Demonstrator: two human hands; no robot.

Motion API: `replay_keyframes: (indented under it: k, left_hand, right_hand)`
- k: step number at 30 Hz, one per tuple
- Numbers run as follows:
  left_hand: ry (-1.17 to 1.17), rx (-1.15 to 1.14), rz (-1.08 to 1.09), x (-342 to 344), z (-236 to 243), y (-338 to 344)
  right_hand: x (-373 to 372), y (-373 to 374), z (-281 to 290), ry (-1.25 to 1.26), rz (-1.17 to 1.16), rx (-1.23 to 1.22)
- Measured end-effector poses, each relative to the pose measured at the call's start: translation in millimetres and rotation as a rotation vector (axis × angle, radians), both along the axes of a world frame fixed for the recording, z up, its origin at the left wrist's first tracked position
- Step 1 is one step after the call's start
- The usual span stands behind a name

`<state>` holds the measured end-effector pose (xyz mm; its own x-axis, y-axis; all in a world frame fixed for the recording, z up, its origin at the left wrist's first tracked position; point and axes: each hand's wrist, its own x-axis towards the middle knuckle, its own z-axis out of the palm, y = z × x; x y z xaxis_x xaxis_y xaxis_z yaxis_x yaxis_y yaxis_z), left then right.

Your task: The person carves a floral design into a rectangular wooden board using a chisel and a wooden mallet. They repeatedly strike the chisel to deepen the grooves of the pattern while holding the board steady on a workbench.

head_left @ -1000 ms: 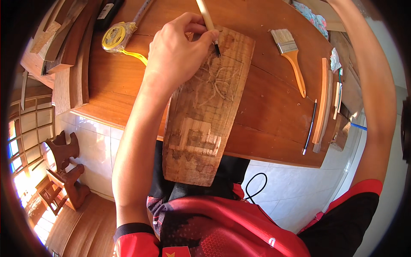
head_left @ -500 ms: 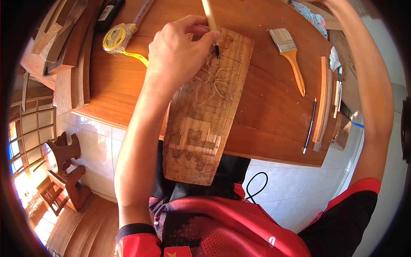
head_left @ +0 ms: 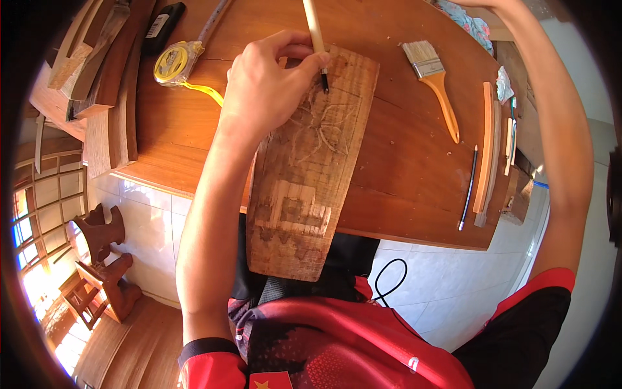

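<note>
My left hand (head_left: 269, 81) is closed around a carving chisel (head_left: 313, 26) with a pale wooden handle and a short dark metal blade. The chisel stands nearly upright, its tip at the upper part of a brown wooden board (head_left: 285, 249). Carved lines of a flower-like pattern (head_left: 327, 133) lie just below the tip. The board slants over the table's near edge, its lower end above my lap. My right arm is raised along the right side. Only a sliver of my right hand (head_left: 479, 2) shows at the top edge; its fingers are out of sight.
A wooden table (head_left: 408, 175) holds a yellow tape measure (head_left: 172, 63), a flat paintbrush (head_left: 433, 78), a pencil (head_left: 468, 188) and wooden strips (head_left: 483, 149). Wood pieces (head_left: 116, 104) are stacked at the left. A flowered cloth (head_left: 468, 26) lies at the far right.
My left hand and the chisel have shifted slightly toward me over the board. My right arm stays raised, with its hand a little further out of the picture.
</note>
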<state>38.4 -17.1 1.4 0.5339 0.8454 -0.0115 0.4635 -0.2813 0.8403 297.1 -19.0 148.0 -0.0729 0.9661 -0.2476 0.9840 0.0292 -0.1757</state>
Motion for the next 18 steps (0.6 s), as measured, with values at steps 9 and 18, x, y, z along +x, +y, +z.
replay_keyframes:
  k: [9, 18]
  left_hand:
    - [0.007, -0.007, -0.029, -1.7, 6.3, -0.6]
    - [0.093, -0.011, -0.073, -2.2, 13.5, 3.9]
  right_hand:
    - [0.1, -1.5, -6.6, -0.059, 0.041, -0.102]
    - [16.8, -6.2, -22.9, -0.021, 0.057, -0.097]
